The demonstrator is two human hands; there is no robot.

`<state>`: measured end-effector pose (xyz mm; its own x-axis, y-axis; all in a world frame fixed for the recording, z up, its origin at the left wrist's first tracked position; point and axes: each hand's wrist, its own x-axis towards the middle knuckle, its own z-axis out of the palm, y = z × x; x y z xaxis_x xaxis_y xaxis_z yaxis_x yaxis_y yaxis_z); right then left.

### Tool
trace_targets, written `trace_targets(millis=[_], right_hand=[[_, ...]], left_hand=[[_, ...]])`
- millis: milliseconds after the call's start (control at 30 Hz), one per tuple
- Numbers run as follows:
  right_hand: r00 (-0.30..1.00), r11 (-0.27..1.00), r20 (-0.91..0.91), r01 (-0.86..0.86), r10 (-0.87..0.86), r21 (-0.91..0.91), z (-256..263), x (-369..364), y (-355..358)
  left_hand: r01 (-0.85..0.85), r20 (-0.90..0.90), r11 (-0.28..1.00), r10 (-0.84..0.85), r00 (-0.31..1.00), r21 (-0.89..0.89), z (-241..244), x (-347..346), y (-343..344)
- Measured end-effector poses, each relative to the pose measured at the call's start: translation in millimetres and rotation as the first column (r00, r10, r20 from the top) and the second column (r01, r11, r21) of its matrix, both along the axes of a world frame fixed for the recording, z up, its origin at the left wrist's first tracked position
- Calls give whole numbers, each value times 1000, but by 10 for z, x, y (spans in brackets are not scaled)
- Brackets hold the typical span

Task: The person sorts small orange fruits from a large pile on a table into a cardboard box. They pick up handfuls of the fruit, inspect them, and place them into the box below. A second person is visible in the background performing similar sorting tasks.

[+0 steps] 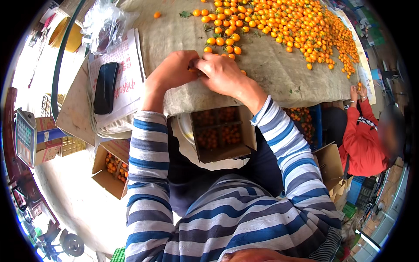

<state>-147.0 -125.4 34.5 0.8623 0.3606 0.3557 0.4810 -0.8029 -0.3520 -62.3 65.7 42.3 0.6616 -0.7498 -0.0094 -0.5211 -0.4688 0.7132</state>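
My left hand and my right hand meet over the near edge of a cloth-covered table. A sliver of an orange cherry tomato shows in the curled fingers of my left hand. My right fingertips reach to it; whether they grip anything is hidden. Just beyond my hands are loose orange cherry tomatoes, some with green calyxes. They run into a large spread pile at the far right. Below the table edge, between my knees, stands a divided cardboard box with cherry tomatoes inside.
At left, a black phone lies on papers with writing, beside a clear plastic bag. Another cardboard box of tomatoes is lower left, near a scale. A co-worker in red handles fruit at right, near a blue crate.
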Motion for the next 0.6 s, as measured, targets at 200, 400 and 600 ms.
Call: trace_targets(millis=[200,400,600], right_hand=[[983,974,-49,182,-177,137,463,-598,-685],[779,819,-259,519,-571,-244,631,-1818,-1835],[761,854,-495,516,-420,68,307,-1129,-1262]], left_hand=[[-75,-14,995,76,997,59,-13,-23,10],[-62,165,997,56,985,36,-56,-57,-103],[113,-40,991,-110,993,71,52,-51,-283]])
